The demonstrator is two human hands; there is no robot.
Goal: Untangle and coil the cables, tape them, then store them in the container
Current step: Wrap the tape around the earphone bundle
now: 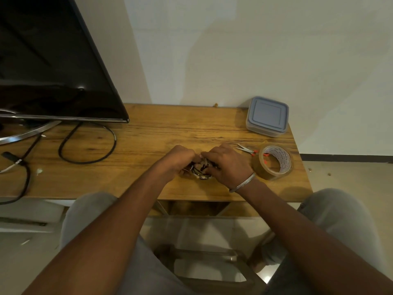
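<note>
— Item one, the hands. What do they hold?

— The left hand (180, 159) and the right hand (225, 165) sit close together over the middle of the table (148, 133), near its front edge. Both are closed around a small bundle of cables (201, 170), fingers curled over it from either side. Most of the bundle is hidden; only a few loops and a metal plug end show between the hands.

— Item two, the supplies?

— Tape roll (273, 161), brown, standing just right of the right hand. Scissors (246, 149), red handles, lying between the right hand and the roll, a little farther back. Container (267, 116), lid on, at the far right corner, well apart from the hands.

— Is the bundle taped yet?

— Cannot tell; something pale lies across the loops, but it is too small to name.

— Item three, advice for this step?

— My judgement: keep the loops pinched flat with one hand so the coil does not spring open, and free the other hand for the tape. Wrap across the loops, not along them. The container's lid must come off before storing. The other black cable (87, 145) at the far left belongs to the screen (53, 60); leave it.
</note>
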